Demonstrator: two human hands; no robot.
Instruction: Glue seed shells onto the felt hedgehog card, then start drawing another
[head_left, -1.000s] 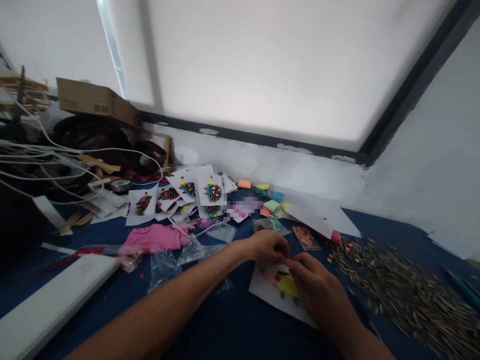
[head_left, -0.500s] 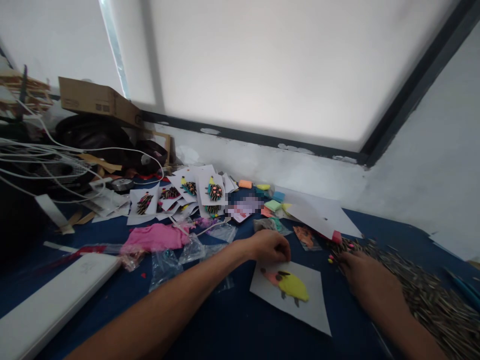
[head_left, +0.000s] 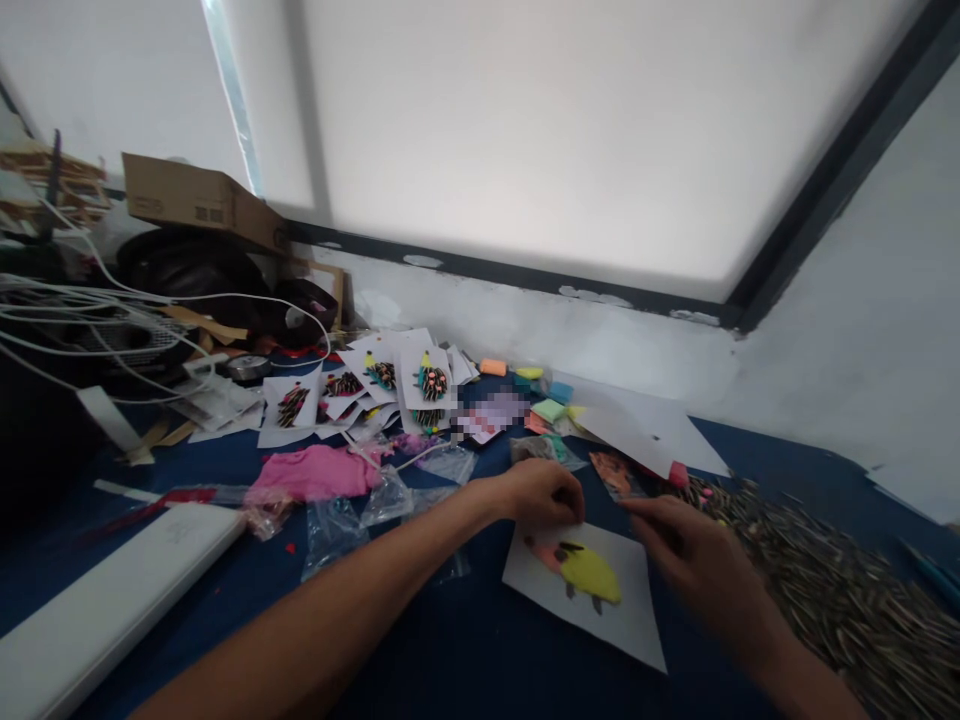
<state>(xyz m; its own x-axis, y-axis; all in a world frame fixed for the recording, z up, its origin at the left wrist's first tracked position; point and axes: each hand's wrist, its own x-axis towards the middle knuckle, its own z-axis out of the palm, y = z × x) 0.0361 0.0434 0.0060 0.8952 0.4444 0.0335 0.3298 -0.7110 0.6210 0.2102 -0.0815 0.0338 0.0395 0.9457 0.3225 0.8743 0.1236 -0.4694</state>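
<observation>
A white paper card lies on the blue tabletop, bearing a flat modelling-clay animal with a yellow body, pink snout and dark legs. My left hand rests at the card's upper edge with its fingers curled in; whatever they may hold is hidden. Just right of the card, my right hand hovers with thumb and forefinger pinched together. Anything between those fingertips is too small to make out. Beside and behind that hand spreads a pile of thin, dark, striped pieces like sunflower seeds.
Finished-looking spiny animal cards overlap at the back. Nearer lie pink clay, plastic bags and a bag of brown clay. A long white box occupies the left; white cables tangle behind it. Clay blocks sit before the wall.
My right hand has moved left from the edge of the striped pile toward the card, its fingers pinched. My left hand and the card stay in nearly the same place.
</observation>
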